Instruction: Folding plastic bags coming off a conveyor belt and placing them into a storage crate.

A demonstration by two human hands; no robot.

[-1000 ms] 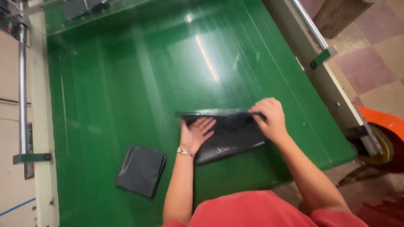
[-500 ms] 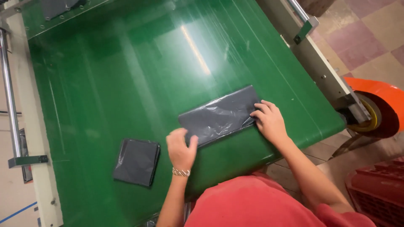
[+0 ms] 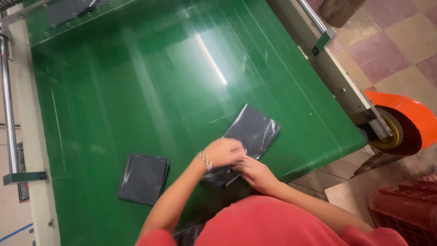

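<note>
Factory floor, green conveyor belt (image 3: pixel 136 91), orange roll (image 3: pixel 409 123)

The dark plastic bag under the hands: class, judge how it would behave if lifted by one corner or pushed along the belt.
The dark plastic bag would probably flop and sag, since it lies thin and creased. It looks light for its size: flat, no bulge. Its glossy film on the shiny green belt suggests it would slide easily when pushed.

I see my own red short-sleeved shirt (image 3: pixel 273 223) filling the lower frame. Both forearms are bare. A thin beaded metal bracelet (image 3: pixel 205 160) circles my left wrist. No gloves on either hand.
</note>
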